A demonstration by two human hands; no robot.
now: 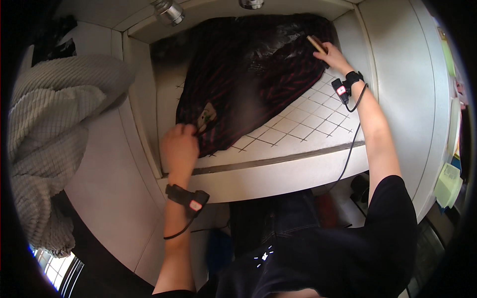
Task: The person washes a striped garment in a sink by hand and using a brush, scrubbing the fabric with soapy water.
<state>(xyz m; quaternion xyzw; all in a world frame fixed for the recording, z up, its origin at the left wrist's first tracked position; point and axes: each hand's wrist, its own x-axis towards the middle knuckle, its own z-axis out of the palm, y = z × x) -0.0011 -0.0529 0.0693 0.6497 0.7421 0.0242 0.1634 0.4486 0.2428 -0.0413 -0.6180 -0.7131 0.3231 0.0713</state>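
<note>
A dark garment [228, 84] with red stripes is spread over the bottom of a white basin [283, 174]. It looks wet, with whitish suds [283, 47] on its far right part. My left hand [181, 149] is closed on the garment's near left edge, beside a pale patch [206, 115] with a green mark. At the far right, my right hand [335, 58] grips a narrow light-wood piece [316, 44], perhaps a brush. Its underside is hidden against the cloth, so I cannot tell its full shape.
Two metal taps [169, 12] reach over the basin's far wall. Grey ribbed cloth [54, 109] hangs at the left. Both wrists wear black devices [341, 89] with cables; the right cable crosses the front rim. Pale green paper [448, 184] is at the right.
</note>
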